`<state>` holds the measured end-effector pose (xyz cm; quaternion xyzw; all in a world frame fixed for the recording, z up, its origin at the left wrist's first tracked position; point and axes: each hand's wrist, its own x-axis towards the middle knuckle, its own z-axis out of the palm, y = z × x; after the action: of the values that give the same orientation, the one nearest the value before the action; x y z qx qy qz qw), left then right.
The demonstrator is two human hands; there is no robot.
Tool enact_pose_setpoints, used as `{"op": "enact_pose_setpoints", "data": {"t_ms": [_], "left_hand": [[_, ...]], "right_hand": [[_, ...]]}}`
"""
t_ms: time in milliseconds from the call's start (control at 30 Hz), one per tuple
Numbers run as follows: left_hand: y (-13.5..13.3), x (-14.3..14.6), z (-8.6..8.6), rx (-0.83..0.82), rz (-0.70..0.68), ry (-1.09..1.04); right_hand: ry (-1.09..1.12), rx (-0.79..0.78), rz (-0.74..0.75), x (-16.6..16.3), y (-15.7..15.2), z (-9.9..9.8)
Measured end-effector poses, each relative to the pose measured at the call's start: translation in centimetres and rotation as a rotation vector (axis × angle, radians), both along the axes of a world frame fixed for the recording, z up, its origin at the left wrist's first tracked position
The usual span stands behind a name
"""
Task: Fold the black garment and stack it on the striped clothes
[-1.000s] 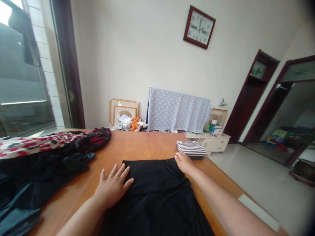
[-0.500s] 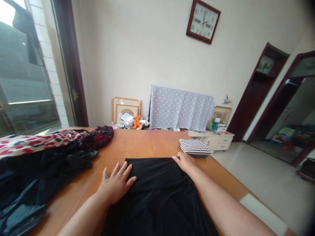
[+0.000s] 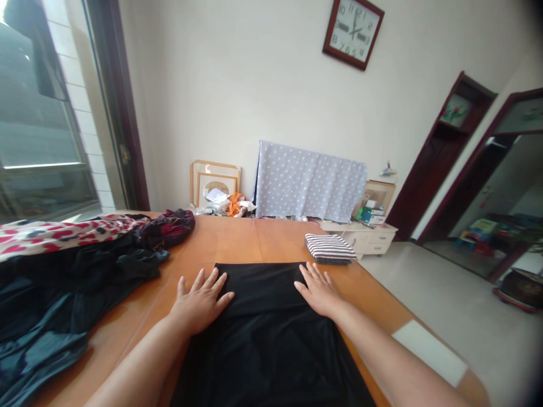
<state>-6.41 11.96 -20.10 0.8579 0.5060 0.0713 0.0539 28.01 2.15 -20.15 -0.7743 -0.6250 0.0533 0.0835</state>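
A black garment point(image 3: 271, 339) lies spread on the wooden table point(image 3: 237, 240) in front of me; its near end runs out of view, so I cannot tell its exact kind. My left hand point(image 3: 199, 302) rests open on its far left corner, fingers spread. On the far right corner, my right hand point(image 3: 318, 291) lies flat with the fingers apart. The far edge is straight, and soft wrinkles show across the cloth nearer to me.
Loose clothes point(image 3: 51, 294) are heaped along the table's left side. A folded striped garment point(image 3: 330, 247) sits beyond my right hand. At the right edge lies a pale flat sheet point(image 3: 430, 350). Behind the table, a dotted cloth point(image 3: 309, 181) covers something on a white cabinet point(image 3: 373, 240).
My right hand has opened from gripping the garment's far right corner and now lies flat on it. The left hand stays almost where it was. The view has shifted slightly.
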Motion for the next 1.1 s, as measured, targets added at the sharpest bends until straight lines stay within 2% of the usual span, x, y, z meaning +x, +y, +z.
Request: {"op": "enact_pose_setpoints", "data": {"t_ms": [133,267,433,567,667,767,967,1033,1100], "left_hand": [[-0.1,-0.4,0.4,-0.004,-0.037,-0.057],[0.0,-1.0,1.4,0.039,-0.1,-0.204],[-0.5,-1.7,3.3,-0.081,-0.18,-0.468],[-1.3,-2.4,4.1,-0.23,-0.165,-0.609],[-1.9,-3.0,4.6,-0.38,-0.202,-0.699],[-2.4,-3.4,5.1,-0.532,-0.25,-0.746],[-3.5,-4.0,6.1,-0.705,-0.322,-0.699],[-3.9,-4.2,6.5,-0.721,-0.34,-0.682],[-4.3,-4.3,7.1,-0.739,-0.361,-0.669]], "right_hand": [[0.071,0.166,0.078,-0.4,-1.1,1.4],[0.252,0.289,0.211,-1.9,-4.1,3.4],[0.405,0.141,0.39,-6.0,-9.3,6.3],[0.345,0.097,0.545,-11.2,-12.2,7.8],[0.252,0.107,0.706,-15.3,-13.0,7.5],[0.148,0.125,0.8,-18.9,-12.9,6.1],[-0.051,0.181,0.826,-22.9,-12.1,3.2],[-0.002,0.203,0.81,-23.3,-11.7,3.0],[0.185,0.211,0.715,-23.3,-11.2,3.0]]}}
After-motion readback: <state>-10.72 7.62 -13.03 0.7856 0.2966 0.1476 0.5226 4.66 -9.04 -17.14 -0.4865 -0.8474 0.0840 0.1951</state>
